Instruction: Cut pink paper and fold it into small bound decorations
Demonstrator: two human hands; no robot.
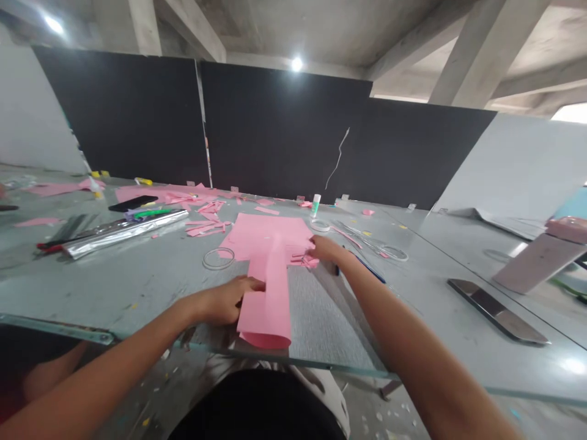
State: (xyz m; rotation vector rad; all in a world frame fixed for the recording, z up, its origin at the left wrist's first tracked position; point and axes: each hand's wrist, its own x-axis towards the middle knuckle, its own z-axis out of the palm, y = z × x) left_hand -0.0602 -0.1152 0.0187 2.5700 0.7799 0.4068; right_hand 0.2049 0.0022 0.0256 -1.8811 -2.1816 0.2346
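A long piece of pink paper (275, 299) lies toward the table's front edge, its near end curled over into a loose roll. My left hand (229, 298) is closed on the left edge of this paper, with the thumb on top. Beyond it is a flat pink sheet (257, 229), overlapped by the long piece. My right hand (324, 248) is at the right edge of that sheet, beside small cut pink strips (303, 261). Its fingers are curled, and whatever they grip is hidden. A blue pen-like stick (371, 269) lies under my right forearm.
Behind stands a glue stick (315, 206) next to a roll of tape (320, 226). A wire ring (218, 258), a silver foil roll (126, 233) and pink scraps (208, 227) lie left. On the right are coiled wire (393, 253), a phone (498, 310) and a pink bottle (541, 256).
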